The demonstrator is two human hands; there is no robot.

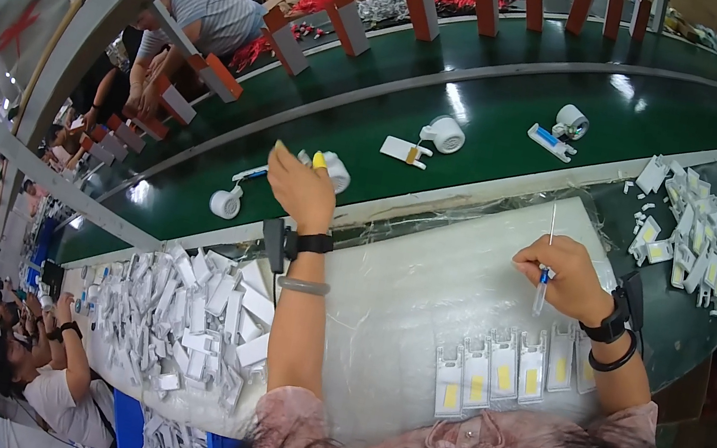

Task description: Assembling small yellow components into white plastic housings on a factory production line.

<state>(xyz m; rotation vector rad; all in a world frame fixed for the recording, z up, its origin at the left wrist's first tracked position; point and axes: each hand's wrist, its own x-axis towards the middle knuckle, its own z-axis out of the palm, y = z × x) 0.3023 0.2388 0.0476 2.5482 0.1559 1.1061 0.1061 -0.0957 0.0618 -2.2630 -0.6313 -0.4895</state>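
Observation:
My left hand (303, 187) reaches over the green conveyor belt, fingers outstretched and apart, one tip in a yellow cover. Just beyond it is a white round device (337, 174), partly hidden by the hand; whether they touch I cannot tell. Closed around a thin screwdriver (541, 295) with a clear and blue handle, my right hand (564, 272) hovers above the plastic-wrapped work surface (388, 325). The metal shaft points up and away. Below that hand, flat white casings (504, 369) with yellow rectangles stand in a row near my body.
Loose white casings are heaped left (181, 308) and right (697, 236). More white devices (441, 135) lie on the belt (501, 124). Upright orange and grey boxes (420, 9) line its far side. A metal frame (53, 161) rises at left. People work across and at left.

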